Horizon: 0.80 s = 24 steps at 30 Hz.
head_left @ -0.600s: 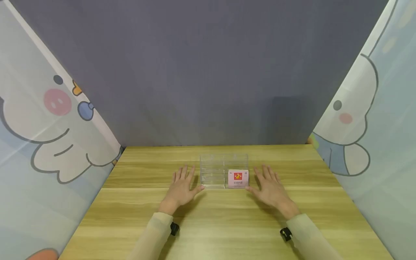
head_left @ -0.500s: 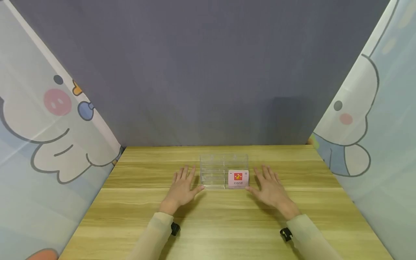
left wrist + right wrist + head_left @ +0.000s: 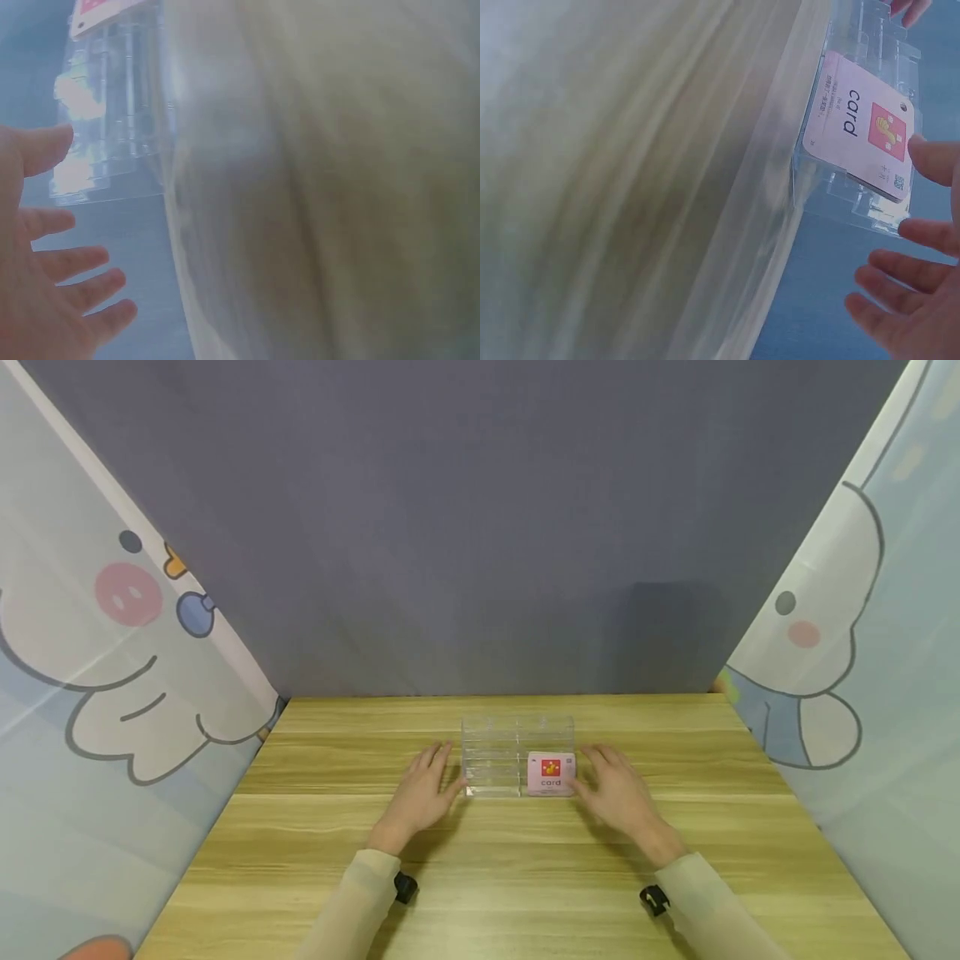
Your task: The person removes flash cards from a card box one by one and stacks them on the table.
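Observation:
A clear plastic card holder [image 3: 491, 768] with stepped compartments in two columns stands on the table. Pink cards [image 3: 551, 774] printed "card" sit in its front right compartment; in the right wrist view the pink cards [image 3: 859, 124] look like a thin stack. My left hand [image 3: 416, 797] is at the holder's left side, thumb tip at its front left corner and fingers loosely extended. On the other side my right hand [image 3: 618, 793] has its thumb tip at the right edge of the cards and its fingers spread beside the holder. Neither hand is curled round anything.
The wood-grain table [image 3: 495, 877] reaches back to a dark grey partition [image 3: 480, 527]. Cartoon-printed curtains, one on the left [image 3: 45, 793] and one on the right [image 3: 915, 693], flank it. A small black device [image 3: 406, 887] shows at the left wrist, another black device [image 3: 655, 900] at the right.
Both hands have closed in slightly toward the holder, with thumbs drawn nearer to its sides and fingers less spread. The holder and cards stay in place.

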Motion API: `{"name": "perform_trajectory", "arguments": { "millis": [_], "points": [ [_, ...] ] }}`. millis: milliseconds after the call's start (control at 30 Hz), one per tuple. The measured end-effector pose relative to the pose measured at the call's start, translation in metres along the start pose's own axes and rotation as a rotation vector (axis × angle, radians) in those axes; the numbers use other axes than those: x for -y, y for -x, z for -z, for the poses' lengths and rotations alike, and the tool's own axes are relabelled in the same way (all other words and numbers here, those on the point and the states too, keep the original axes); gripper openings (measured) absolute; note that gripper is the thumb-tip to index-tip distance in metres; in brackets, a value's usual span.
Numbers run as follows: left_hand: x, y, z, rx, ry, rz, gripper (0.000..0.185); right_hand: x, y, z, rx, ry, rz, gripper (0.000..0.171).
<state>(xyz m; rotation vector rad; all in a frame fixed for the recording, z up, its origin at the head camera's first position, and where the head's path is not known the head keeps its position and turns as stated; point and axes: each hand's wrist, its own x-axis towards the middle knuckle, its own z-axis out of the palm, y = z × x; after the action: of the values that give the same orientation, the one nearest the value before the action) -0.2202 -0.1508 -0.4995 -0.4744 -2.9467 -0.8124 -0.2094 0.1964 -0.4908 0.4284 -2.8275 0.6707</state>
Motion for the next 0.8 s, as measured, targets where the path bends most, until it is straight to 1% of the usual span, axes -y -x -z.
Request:
{"name": "perform_trajectory", "arguments": {
  "millis": [100, 233, 333, 600, 800],
  "points": [
    [-0.002, -0.002, 0.001, -0.008, 0.068, 0.017, 0.072, 0.001, -0.003, 0.0, -0.051, -0.006, 0.028, 0.059],
    [-0.005, -0.003, 0.003, -0.015, 0.129, 0.04, 0.07, 0.004, -0.007, 0.002, -0.099, -0.013, 0.069, 0.05],
    [-0.007, -0.004, 0.002, -0.021, 0.149, 0.054, 0.068, 0.006, -0.008, 0.002, -0.113, -0.022, 0.095, 0.047],
    [-0.01, -0.009, 0.001, -0.07, 0.202, 0.064, 0.061, 0.012, -0.013, 0.0, -0.163, -0.031, 0.151, 0.036],
    [-0.01, -0.011, 0.001, -0.072, 0.236, 0.076, 0.06, 0.012, -0.015, -0.004, -0.199, -0.034, 0.176, 0.031]
  ]
}}
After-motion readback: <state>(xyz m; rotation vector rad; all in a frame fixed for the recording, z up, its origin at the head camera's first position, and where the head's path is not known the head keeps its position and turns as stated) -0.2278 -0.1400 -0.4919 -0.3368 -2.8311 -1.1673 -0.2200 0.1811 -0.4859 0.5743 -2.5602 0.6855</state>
